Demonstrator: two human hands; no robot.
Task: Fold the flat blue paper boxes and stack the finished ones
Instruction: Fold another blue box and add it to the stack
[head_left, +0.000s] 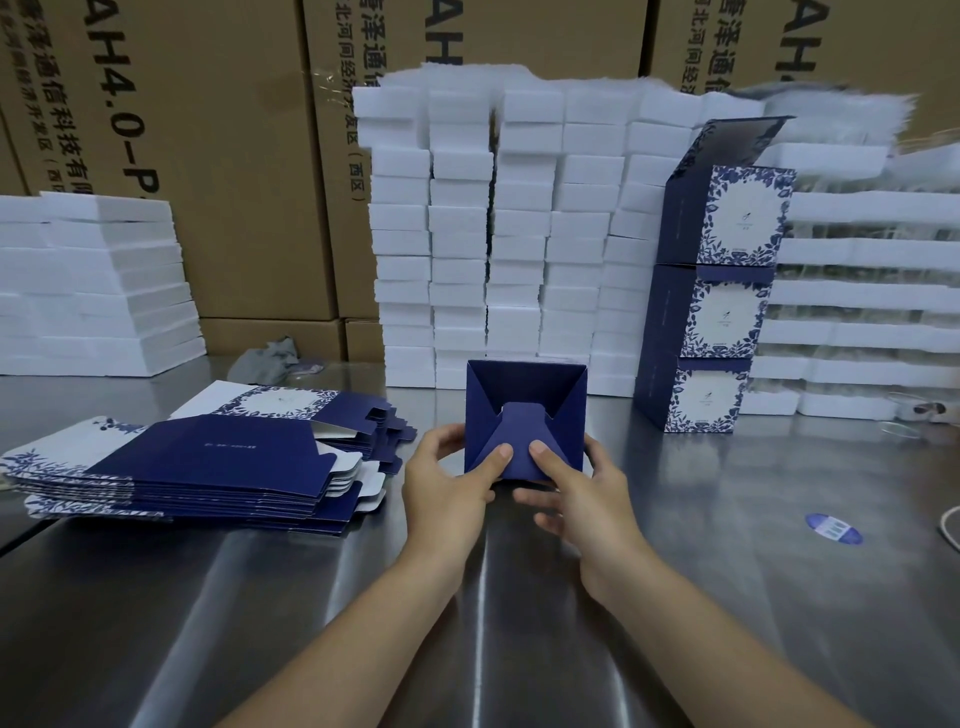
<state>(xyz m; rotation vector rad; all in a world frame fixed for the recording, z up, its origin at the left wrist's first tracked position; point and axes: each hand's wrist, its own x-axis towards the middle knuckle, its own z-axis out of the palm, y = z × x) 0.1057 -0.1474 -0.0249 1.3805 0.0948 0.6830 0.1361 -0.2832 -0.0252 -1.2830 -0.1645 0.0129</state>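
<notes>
I hold a dark blue paper box (524, 395) in front of me, its folded bottom flaps facing me. My left hand (447, 480) grips its left side with the thumb pressed on the centre flap. My right hand (579, 491) grips the right side, thumb also on that flap. A pile of flat blue-and-white box blanks (197, 457) lies on the table to the left. Three folded boxes (711, 301) stand stacked at the right, the top one with its lid flap open.
The work surface is a shiny steel table (467, 597). Stacks of white foam blocks (519, 234) rise behind the box, with more foam (93, 280) at the left. Brown cartons (208, 156) fill the back. A grey rag (265, 358) and a blue sticker (834, 528) lie on the table.
</notes>
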